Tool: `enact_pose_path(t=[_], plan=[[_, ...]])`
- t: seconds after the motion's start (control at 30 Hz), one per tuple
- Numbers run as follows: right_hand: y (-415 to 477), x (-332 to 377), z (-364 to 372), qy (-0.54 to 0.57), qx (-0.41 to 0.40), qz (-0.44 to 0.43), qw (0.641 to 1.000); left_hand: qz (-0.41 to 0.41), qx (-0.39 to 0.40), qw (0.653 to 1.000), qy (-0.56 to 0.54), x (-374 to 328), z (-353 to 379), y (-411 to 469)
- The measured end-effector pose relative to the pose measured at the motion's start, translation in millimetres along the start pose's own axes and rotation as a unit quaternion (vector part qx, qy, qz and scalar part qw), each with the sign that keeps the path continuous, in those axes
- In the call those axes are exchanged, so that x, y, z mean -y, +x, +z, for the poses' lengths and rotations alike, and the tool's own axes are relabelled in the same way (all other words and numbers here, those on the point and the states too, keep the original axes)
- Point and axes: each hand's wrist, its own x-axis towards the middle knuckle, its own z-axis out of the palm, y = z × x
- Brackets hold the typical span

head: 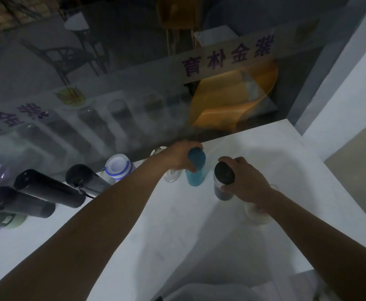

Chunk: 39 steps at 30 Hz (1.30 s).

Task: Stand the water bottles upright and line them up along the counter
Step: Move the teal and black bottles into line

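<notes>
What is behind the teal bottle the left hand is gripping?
Behind the teal bottle runs a glass pane at the counter's back edge. The left hand covers the bottle's far side, so whether it touches the glass cannot be seen.

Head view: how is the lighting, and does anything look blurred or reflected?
Head view: dim and bluish; the glass pane reflects the row of bottles faintly; the left hand on the teal bottle is fairly sharp; the orange shape behind looks smeared.
</notes>
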Motion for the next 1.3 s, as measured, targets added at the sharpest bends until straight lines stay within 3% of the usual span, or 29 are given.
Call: enact_pose_path(t=[0.23,0.83,0.97,1.03,1.2,1.3], plan=[[-2,1,2,0.018,-0.003,0.005,1.0,-0.017,-0.056,0.998,-0.011,-13,-8,12],[-5,6,-2,0.019,0.018,0.029,0.999,-0.039,-0.087,0.992,-0.084,-5,12,19],[-7,10,-4,0.021,0.038,0.04,0.998,-0.008,-0.069,0.994,-0.09,1,9,13],[-8,12,-4,0.015,0.038,0.052,0.998,-0.001,-0.098,0.988,-0.123,2,10,6],[-10,22,-9,0.025,0.028,0.083,0.996,0.006,-0.27,0.938,-0.215,-11,39,-45],[-5,23,-14,0.028,0.026,0.094,0.995,-0.024,-0.276,0.934,-0.224,-23,73,-85]])
